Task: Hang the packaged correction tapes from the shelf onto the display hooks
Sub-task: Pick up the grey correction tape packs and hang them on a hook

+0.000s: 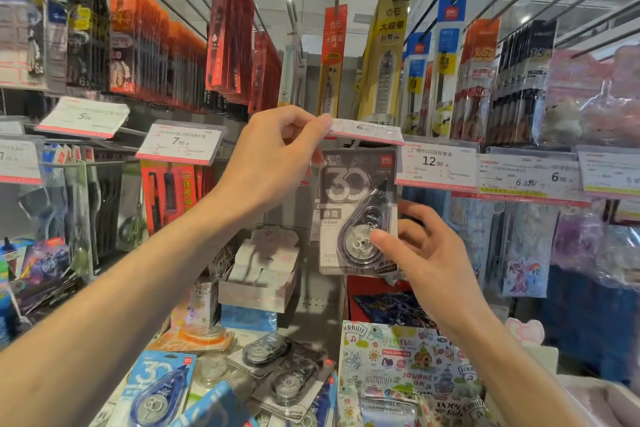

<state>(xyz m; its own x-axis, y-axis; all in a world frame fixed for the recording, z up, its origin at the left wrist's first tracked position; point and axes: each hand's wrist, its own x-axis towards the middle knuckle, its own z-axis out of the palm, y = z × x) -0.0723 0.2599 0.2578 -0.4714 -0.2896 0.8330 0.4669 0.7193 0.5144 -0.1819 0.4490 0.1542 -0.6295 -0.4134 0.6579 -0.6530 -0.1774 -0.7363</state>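
Grey-and-black cardboard, with a clear blister over a teardrop-shaped dispenser, makes up the packaged correction tape [356,215] that we hold at the centre of the frame, just under a row of price labels. Our right hand [426,253] grips its lower right part, thumb pressed on the blister and fingers curled behind the card. Our left hand [277,156] pinches the near edge of the clear plastic price-tag flap [367,132] just above the package and tips it upward. The top of the card sits right beneath that flap; the display hook itself is hidden behind it, so we cannot tell whether the hanging hole is on the hook yet.

We judge the task to be partway through, with this package in the act of being hung. More stock is left: on the shelf [318,305] at the bottom of the frame lie several black-carded correction tapes [277,371] in a loose heap, and a blue-carded one [156,388] lies at the lower left. How many already hang behind the held package we cannot see.

Round us is a stationery aisle. Red and orange pen packs [156,45] fill the hooks at the upper left, tall yellow and blue refill cards [384,59] hang at the upper centre and right, and a sticker-printed box [408,367] stands at the lower right.
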